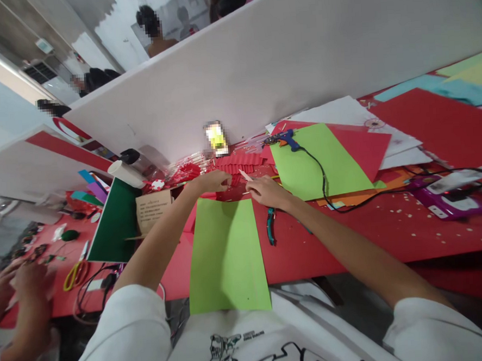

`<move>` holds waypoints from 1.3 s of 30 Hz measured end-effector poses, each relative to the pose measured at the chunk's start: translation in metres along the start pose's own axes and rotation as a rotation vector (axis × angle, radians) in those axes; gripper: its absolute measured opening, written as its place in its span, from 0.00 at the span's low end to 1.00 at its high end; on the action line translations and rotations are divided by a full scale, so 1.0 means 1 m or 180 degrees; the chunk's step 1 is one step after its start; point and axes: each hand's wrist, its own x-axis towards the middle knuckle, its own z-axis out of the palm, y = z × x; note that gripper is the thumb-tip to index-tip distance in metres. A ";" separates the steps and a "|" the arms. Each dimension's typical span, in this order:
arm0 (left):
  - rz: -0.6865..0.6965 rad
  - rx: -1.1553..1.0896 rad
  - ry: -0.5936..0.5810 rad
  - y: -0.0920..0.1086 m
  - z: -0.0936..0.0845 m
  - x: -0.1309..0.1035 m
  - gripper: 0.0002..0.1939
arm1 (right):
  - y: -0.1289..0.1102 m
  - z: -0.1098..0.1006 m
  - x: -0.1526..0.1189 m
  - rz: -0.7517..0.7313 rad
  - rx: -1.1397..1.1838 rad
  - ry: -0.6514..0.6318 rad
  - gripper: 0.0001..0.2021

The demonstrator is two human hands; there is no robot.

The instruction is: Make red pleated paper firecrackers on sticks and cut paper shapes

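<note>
My left hand [216, 181] is over the far edge of a light green sheet [229, 252], its fingers curled beside pleated red paper [240, 161]. What those fingers hold, if anything, I cannot make out. Between the fingers of my right hand [266, 191] is a pale flat strip [245, 175], tilted up to the left. The green sheet reaches from below both hands over the table's front edge toward my shirt. Just below my right hand lie teal-handled pliers [270, 226].
A blue glue gun [287, 139] rests on another green sheet [326, 170], its black cord trailing right to a purple power strip [448, 198]. At left stand a dark green board [115, 226] and yellow scissors [76, 273]. Another person's hands [26, 281] work at far left. A white partition [298, 51] runs behind.
</note>
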 end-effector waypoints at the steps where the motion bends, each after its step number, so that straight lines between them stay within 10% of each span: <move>1: -0.0029 0.0069 0.0010 0.001 0.001 0.000 0.08 | 0.000 0.000 0.000 -0.0003 0.0001 -0.0005 0.09; 12: -0.0218 0.0493 -0.0152 0.011 0.024 0.012 0.12 | -0.003 -0.004 0.000 -0.0014 0.0010 -0.0066 0.10; 39: -0.0528 0.0087 -0.0089 0.030 0.015 0.016 0.06 | -0.001 -0.001 0.000 -0.0064 -0.0029 -0.0053 0.10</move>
